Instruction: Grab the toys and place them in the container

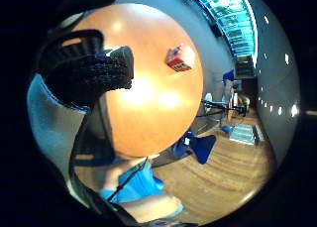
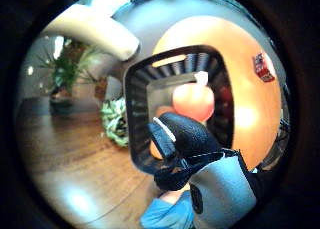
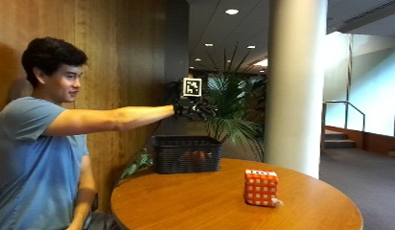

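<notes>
My gloved right hand [image 3: 193,109] hangs in the air straight above the black mesh basket [image 3: 186,154], clear of its rim, fingers relaxed and holding nothing. The thumb side palm view looks down into the basket [image 2: 137,96]. A round orange toy with a pale stem [image 2: 193,100] shows inside its opening, past my thumb [image 2: 179,136]. An orange shape [image 3: 195,157] glows through the mesh in the outside view. A red block toy with white dots [image 3: 261,188] stands on the round wooden table [image 3: 185,203], well to the right of the basket, also visible as the block [image 1: 181,58].
A small pink thing [image 3: 276,203] lies at the block's foot. The basket sits at the table's back edge near a wood-panelled wall. A potted palm [image 3: 239,108] and a white column [image 3: 297,86] stand behind the table. The person's bare arm reaches out over the table.
</notes>
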A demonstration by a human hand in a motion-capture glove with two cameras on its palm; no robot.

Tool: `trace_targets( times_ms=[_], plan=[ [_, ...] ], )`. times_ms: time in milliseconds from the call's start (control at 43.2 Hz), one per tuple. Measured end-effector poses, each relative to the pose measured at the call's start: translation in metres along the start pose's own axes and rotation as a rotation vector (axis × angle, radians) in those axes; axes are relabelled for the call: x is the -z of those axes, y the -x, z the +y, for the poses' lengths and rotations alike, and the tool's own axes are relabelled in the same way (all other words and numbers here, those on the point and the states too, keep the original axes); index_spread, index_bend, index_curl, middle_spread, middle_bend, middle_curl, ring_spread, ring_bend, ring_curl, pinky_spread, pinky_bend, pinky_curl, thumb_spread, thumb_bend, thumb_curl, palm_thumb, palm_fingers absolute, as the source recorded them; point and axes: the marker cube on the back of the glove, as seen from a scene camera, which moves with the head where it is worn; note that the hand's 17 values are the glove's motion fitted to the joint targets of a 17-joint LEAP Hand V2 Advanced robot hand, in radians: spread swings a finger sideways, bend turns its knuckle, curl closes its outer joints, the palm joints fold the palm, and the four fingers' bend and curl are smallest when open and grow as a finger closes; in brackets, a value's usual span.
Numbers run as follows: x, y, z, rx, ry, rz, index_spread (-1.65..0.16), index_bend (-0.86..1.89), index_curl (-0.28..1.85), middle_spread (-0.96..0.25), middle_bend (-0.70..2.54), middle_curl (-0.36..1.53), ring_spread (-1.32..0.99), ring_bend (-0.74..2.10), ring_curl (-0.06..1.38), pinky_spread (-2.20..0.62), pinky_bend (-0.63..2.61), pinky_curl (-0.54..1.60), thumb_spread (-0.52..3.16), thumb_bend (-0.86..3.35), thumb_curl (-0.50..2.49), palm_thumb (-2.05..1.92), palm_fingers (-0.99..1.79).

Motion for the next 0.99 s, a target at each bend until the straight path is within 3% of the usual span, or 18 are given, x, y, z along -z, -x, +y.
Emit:
trace_targets(
  times_ms=[116, 393, 509, 994],
  plan=[
    [0.008, 0.002, -0.028, -0.073, -0.013, 0.091, -0.28, 0.09, 0.11, 0.17, 0.16, 0.42, 0.04, 0.82, 0.4, -0.01, 1.61, 0.37, 1.16, -0.05, 0.45, -0.05, -0.23],
    [0.002, -0.126, -0.083, -0.199, -0.008, 0.058, -0.28, 0.09, 0.14, 0.15, 0.15, 0.38, 0.08, 0.63, 0.33, 0.05, 1.49, 0.33, 1.15, -0.04, 0.37, -0.03, -0.26],
    [-0.019, -0.185, -0.1, -0.166, 0.03, 0.148, -0.28, 0.08, 0.14, 0.15, 0.15, 0.36, 0.09, 0.57, 0.3, 0.06, 1.47, 0.32, 1.15, -0.03, 0.35, -0.01, -0.25],
    [-0.152, -0.296, -0.171, -0.314, 0.243, 0.01, -0.28, 0.06, 0.13, 0.1, 0.14, 0.3, 0.1, 0.39, 0.26, 0.09, 1.44, 0.32, 1.1, -0.02, 0.32, 0.0, -0.26]
  ],
)
